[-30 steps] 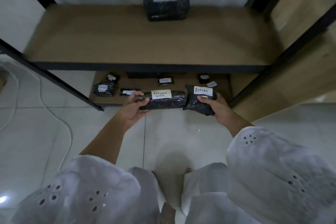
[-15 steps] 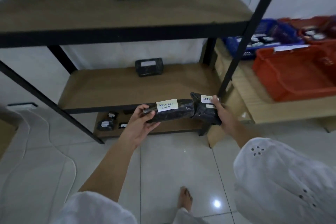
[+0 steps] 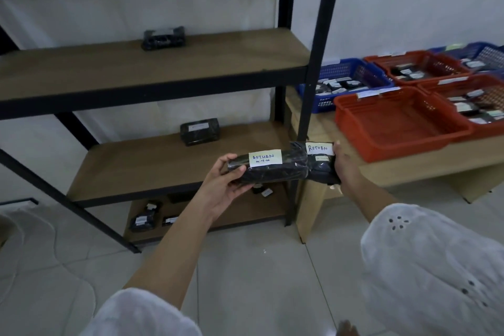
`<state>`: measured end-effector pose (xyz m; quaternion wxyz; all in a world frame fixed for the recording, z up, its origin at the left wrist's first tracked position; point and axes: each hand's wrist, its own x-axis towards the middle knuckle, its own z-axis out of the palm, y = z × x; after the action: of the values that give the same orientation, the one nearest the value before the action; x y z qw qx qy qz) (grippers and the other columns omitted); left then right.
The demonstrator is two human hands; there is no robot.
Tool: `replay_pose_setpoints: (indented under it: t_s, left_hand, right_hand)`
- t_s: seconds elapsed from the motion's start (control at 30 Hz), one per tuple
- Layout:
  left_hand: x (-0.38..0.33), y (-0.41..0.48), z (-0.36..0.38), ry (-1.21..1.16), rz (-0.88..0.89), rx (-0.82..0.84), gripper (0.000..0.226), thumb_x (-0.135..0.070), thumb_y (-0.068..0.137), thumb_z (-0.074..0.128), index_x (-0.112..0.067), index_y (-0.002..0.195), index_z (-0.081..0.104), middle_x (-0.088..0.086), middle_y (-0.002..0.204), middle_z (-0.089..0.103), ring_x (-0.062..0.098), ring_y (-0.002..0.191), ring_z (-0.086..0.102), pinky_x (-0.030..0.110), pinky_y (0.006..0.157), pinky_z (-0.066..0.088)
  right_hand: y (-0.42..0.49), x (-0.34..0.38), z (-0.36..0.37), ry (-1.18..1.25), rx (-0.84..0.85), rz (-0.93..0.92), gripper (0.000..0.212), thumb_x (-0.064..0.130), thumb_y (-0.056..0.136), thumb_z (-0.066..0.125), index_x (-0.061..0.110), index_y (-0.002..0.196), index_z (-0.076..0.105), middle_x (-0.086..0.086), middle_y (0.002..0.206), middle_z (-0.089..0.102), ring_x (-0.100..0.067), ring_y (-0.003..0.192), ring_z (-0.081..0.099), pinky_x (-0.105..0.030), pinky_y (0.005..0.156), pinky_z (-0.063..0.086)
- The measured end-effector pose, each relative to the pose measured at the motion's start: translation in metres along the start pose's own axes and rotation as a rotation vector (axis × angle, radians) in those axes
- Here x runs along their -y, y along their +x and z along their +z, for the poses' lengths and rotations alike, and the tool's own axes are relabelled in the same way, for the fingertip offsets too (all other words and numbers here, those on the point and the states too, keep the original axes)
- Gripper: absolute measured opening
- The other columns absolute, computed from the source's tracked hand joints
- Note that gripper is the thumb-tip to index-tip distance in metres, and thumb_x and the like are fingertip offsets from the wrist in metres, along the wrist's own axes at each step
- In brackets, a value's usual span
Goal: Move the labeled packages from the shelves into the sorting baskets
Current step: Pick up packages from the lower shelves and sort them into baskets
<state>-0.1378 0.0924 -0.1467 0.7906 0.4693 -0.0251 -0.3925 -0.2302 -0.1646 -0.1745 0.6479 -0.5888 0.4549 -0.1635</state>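
Observation:
My left hand (image 3: 222, 185) grips a long black package (image 3: 272, 172) with a white RETURN label. Beside it, my right hand (image 3: 345, 165) holds a smaller black package (image 3: 320, 169), also labelled RETURN. Both packages touch end to end in front of the shelf post. An orange sorting basket (image 3: 395, 142) sits on the low wooden table to the right, nothing visible inside it. More black packages remain on the shelves: one on the upper board (image 3: 163, 38), one on the middle board (image 3: 200, 131), several on the bottom board (image 3: 146, 219).
A black metal shelf post (image 3: 317, 57) stands between my hands and the baskets. A blue basket (image 3: 343, 82) and further orange (image 3: 417, 67) and blue baskets hold labelled packages on the wooden table (image 3: 409, 172). Tiled floor lies below.
I have risen from the bottom shelf and turned right. Both hands lifted with their packages, and the baskets on the table came into view.

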Motion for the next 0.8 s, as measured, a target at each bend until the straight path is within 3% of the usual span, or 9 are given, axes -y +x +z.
replay_pose_setpoints:
  t_s: [0.13,0.23,0.37,0.5,0.7,0.8]
  left_hand:
    - [0.012,0.032,0.055,0.02,0.002,0.025,0.027,0.004,0.082,0.058,-0.018,0.098,0.054,0.018,0.125,0.055,0.036,0.113,0.057,0.047,0.088,0.053]
    - [0.03,0.061,0.105,-0.006,0.013,0.052,0.027,0.004,0.084,0.056,-0.016,0.102,0.053,0.018,0.124,0.055,0.037,0.112,0.057,0.05,0.09,0.051]
    - [0.059,0.101,0.173,-0.025,0.026,0.048,0.027,0.005,0.085,0.054,-0.016,0.101,0.052,0.019,0.125,0.054,0.038,0.115,0.055,0.049,0.088,0.052]
    - [0.082,0.139,0.228,-0.061,0.037,-0.002,0.026,0.005,0.087,0.054,-0.017,0.1,0.054,0.016,0.118,0.057,0.035,0.109,0.058,0.047,0.085,0.054]
    - [0.097,0.204,0.264,-0.055,0.032,-0.052,0.028,0.005,0.084,0.059,-0.017,0.1,0.055,0.02,0.13,0.052,0.037,0.111,0.058,0.048,0.083,0.055]
    - [0.094,0.238,0.276,-0.024,0.058,-0.05,0.032,0.004,0.084,0.058,-0.021,0.103,0.053,0.018,0.131,0.052,0.036,0.112,0.058,0.049,0.087,0.052]
  right_hand:
    - [0.033,0.03,-0.048,0.042,-0.037,-0.039,0.038,0.046,0.099,0.039,0.013,0.099,0.059,-0.013,0.1,0.061,-0.022,0.066,0.058,-0.02,0.033,0.044]
    - [0.07,0.052,-0.091,0.051,-0.058,-0.066,0.047,0.045,0.099,0.04,0.005,0.116,0.059,-0.015,0.106,0.06,-0.027,0.08,0.06,-0.026,0.05,0.045]
    - [0.12,0.077,-0.149,-0.01,-0.072,-0.098,0.045,0.041,0.099,0.041,0.004,0.116,0.059,-0.016,0.117,0.061,-0.026,0.084,0.06,-0.034,0.066,0.047]
    - [0.173,0.102,-0.193,-0.103,-0.078,-0.114,0.055,0.041,0.1,0.039,-0.004,0.126,0.054,-0.021,0.13,0.055,-0.035,0.118,0.054,-0.036,0.094,0.043]
    - [0.245,0.115,-0.221,-0.144,-0.045,-0.084,0.056,0.042,0.1,0.037,-0.004,0.126,0.055,-0.022,0.133,0.053,-0.035,0.12,0.052,-0.034,0.095,0.041]
    - [0.276,0.115,-0.22,-0.136,-0.018,-0.048,0.053,0.039,0.101,0.037,-0.004,0.126,0.054,-0.021,0.129,0.055,-0.032,0.114,0.055,-0.027,0.082,0.039]
